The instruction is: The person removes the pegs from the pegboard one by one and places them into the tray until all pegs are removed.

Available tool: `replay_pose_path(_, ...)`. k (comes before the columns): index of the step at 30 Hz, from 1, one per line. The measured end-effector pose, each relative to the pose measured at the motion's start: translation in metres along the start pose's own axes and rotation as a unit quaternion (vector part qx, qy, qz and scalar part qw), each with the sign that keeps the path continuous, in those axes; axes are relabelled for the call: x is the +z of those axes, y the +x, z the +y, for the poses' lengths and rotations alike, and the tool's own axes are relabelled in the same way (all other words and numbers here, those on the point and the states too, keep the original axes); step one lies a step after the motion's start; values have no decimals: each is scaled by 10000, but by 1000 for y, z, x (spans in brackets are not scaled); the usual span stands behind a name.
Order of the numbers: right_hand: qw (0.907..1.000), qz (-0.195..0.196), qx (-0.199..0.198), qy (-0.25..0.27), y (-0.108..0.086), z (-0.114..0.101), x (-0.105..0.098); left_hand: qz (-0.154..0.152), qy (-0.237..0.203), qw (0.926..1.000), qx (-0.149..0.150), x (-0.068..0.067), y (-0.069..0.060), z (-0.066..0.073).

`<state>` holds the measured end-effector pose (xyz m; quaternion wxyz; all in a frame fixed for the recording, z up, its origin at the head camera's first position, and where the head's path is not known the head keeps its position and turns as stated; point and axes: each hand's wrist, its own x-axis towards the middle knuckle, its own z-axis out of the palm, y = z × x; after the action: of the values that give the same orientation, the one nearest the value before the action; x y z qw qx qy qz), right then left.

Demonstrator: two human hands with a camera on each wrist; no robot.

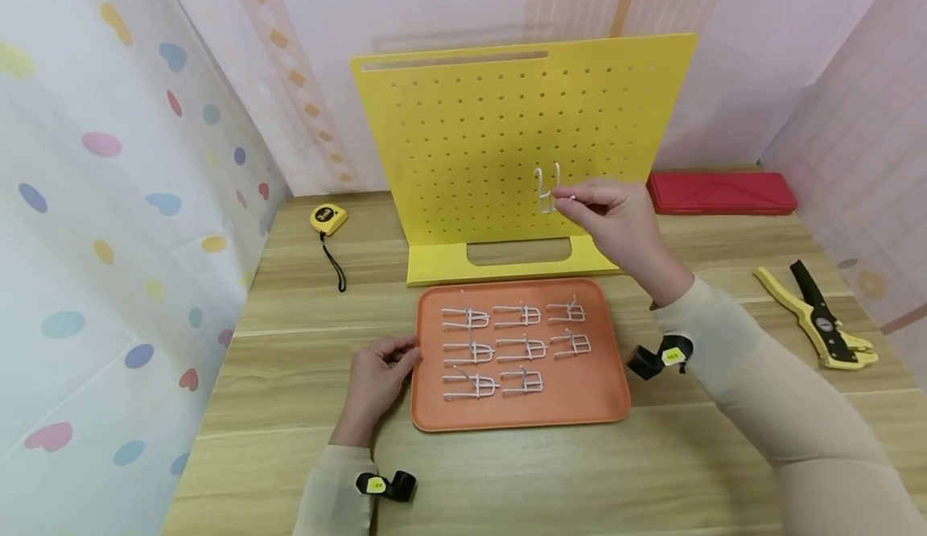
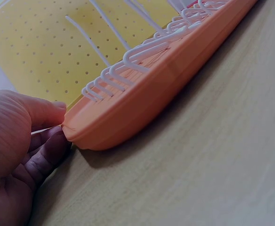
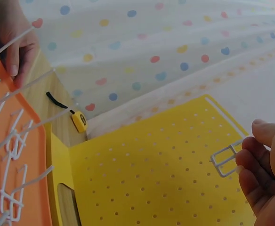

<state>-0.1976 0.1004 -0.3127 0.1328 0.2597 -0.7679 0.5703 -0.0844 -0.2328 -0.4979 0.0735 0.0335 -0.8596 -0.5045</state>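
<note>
My right hand (image 1: 626,226) pinches a white wire pegboard hook (image 1: 540,185) between thumb and fingers, in front of the yellow pegboard (image 1: 463,129). In the right wrist view the hook's square frame (image 3: 224,161) sticks out from the fingertips; whether it touches the board I cannot tell. At the left edge of the orange tray (image 1: 568,401), my left hand (image 1: 376,381) grips the rim, thumb on top and fingers lower down, as the left wrist view shows. Several more white wire hooks (image 1: 471,351) lie in rows on the tray, their long prongs sticking up.
The pegboard stands upright on its base behind the tray. A yellow tape measure (image 1: 327,218) with a black strap lies at the back left. A red case (image 1: 723,193) is at the back right, and yellow-and-black wire strippers (image 1: 826,325) lie near the table's right edge.
</note>
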Motion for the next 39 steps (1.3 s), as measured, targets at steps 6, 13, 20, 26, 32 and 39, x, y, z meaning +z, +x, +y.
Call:
replay_pose_path(6,9984,-101,-161,-539,-18,-14,-4,3,40,10000,-21,0,0,0)
replay_pose_path(13,9975,-201,-230,-631,-37,10,-10,9,81,9999,62,2,1,0)
replay_pose_path(20,9953,-545,228,-769,-56,-5,-10,-2,112,9999,131,1,2,0)
replay_pose_path(26,9933,-789,415,-729,-71,5,-11,20,141,9998,149,0,2,-1)
replay_pose_path(32,9903,-1032,658,-659,-86,32,-13,19,128,9998,176,0,2,-2)
replay_pose_path(39,9870,-1347,642,-602,-105,42,-11,-11,-5,9999,170,1,1,-1)
